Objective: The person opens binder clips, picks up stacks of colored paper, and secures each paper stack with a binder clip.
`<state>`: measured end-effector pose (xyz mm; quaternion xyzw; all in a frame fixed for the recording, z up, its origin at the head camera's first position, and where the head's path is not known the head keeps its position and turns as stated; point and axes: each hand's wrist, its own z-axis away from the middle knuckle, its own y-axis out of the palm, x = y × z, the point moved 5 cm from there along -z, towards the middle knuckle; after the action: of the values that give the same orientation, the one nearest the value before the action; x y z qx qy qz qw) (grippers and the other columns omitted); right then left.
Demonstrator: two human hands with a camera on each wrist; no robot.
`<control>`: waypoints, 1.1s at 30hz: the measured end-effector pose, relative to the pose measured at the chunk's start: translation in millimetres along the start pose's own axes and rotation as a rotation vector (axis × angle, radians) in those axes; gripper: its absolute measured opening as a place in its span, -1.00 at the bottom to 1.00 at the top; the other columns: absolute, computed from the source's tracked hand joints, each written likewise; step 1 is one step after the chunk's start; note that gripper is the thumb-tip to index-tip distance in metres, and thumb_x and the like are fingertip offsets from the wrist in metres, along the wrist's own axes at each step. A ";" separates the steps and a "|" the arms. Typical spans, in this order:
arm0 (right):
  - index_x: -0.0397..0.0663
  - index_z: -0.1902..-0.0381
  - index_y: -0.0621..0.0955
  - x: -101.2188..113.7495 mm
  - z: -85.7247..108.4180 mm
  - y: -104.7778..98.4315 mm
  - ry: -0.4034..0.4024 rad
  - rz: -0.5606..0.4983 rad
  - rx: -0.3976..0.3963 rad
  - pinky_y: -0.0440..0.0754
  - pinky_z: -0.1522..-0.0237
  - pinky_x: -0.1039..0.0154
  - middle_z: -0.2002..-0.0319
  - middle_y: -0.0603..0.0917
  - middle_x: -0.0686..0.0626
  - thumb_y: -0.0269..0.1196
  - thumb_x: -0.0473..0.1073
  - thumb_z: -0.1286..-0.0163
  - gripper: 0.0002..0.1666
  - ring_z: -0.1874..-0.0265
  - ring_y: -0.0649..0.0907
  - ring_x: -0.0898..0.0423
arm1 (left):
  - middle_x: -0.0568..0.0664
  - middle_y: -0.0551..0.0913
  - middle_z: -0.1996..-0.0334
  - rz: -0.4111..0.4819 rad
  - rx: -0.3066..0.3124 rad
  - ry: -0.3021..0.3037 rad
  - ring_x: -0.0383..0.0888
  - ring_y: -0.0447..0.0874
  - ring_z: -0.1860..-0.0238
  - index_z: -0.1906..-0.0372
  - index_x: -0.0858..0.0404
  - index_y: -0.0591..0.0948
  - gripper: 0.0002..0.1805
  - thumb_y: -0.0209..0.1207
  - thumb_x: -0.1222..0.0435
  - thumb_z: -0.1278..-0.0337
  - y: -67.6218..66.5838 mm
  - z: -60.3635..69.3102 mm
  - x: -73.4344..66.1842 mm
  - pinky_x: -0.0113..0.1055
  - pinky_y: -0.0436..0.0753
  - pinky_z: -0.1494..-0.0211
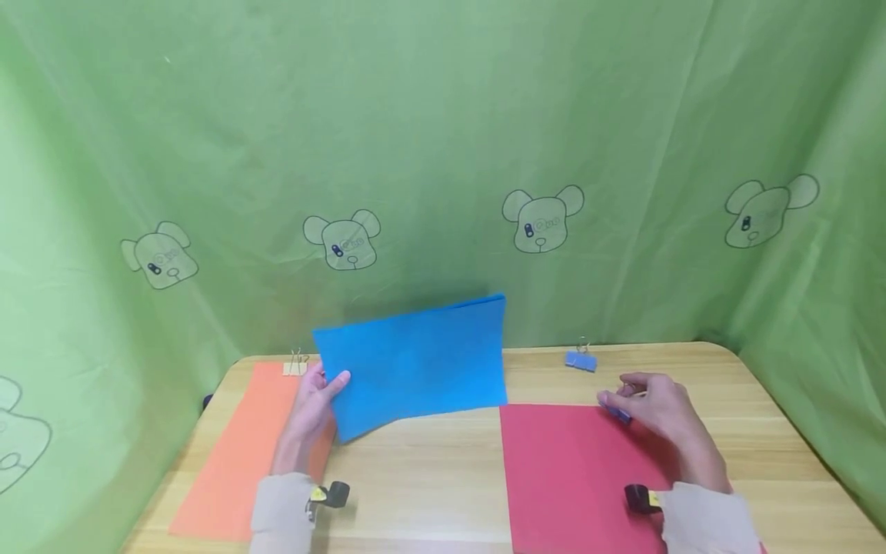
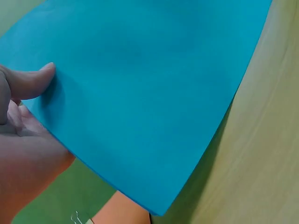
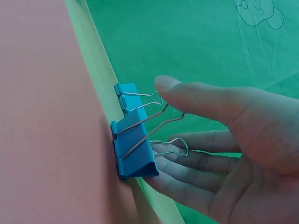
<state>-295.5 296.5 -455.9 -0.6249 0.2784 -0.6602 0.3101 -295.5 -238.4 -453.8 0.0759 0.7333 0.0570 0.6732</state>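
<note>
Blue paper [image 1: 422,362], held up off the table, is pinched at its left edge by my left hand [image 1: 309,408], thumb in front and fingers behind. My right hand [image 1: 664,412] holds a blue binder clip [image 1: 614,413] at the far right part of a red sheet [image 1: 574,469]. In the right wrist view the thumb of my right hand [image 3: 219,135] lies by one wire handle of the clip [image 3: 135,147] and the fingers are by the other. A second blue clip [image 1: 581,361] lies farther back; it also shows in the right wrist view [image 3: 131,95].
At the left an orange sheet [image 1: 231,454] lies on the wooden table [image 1: 422,485], with a pale binder clip [image 1: 294,368] at its far edge. A green curtain [image 1: 443,154] with bear-head drawings hangs behind the table and at both sides.
</note>
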 end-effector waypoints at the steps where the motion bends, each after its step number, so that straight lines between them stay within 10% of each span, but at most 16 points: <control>1: -0.57 -0.29 0.44 0.2 0.2 0.0 0.000 0.001 0.005 0.58 0.15 0.14 0.12 0.74 -0.17 0.44 0.25 -0.28 0.03 0.20 0.70 0.01 | -0.12 0.75 0.14 0.011 0.008 0.011 -0.17 0.75 0.06 -0.17 0.23 0.50 -0.72 0.07 0.48 -0.48 0.5 -0.1 0.6 -0.25 0.70 -0.07; 18: -0.58 -0.30 0.43 4.9 -0.6 -0.7 -0.007 0.017 0.024 0.60 0.10 0.06 0.11 0.75 -0.17 0.45 0.21 -0.28 0.02 0.17 0.74 -0.01 | -0.12 0.58 0.42 -0.152 0.022 -0.029 -0.21 0.56 0.29 0.17 0.27 0.56 -0.92 0.25 0.39 -0.36 -1.0 0.5 12.2 -0.37 0.61 0.12; 25: -0.59 -0.29 0.44 8.0 0.4 -3.2 -0.032 0.038 0.022 0.60 0.12 0.08 0.10 0.75 -0.21 0.44 0.17 -0.30 -0.02 0.12 0.71 -0.09 | -0.01 0.51 0.04 -0.209 0.063 -0.165 -0.09 0.43 -0.10 -0.15 0.27 0.40 -0.60 0.29 0.35 -0.32 -0.4 2.0 26.7 -0.14 0.31 -0.38; 33: -0.61 -0.25 0.46 7.3 -0.7 -3.9 -0.011 0.039 -0.006 0.62 0.05 -0.06 0.12 0.75 -0.24 0.46 0.11 -0.30 -0.07 0.08 0.71 -0.19 | 0.08 0.49 -0.02 -0.271 0.067 -0.201 -0.01 0.38 -0.15 -0.17 0.30 0.39 -0.57 0.29 0.30 -0.33 -1.9 5.1 33.6 0.03 0.21 -0.42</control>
<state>-296.6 293.5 -448.2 -0.6239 0.2907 -0.6497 0.3227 -293.3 -234.1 -487.5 0.0042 0.6673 -0.0666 0.7418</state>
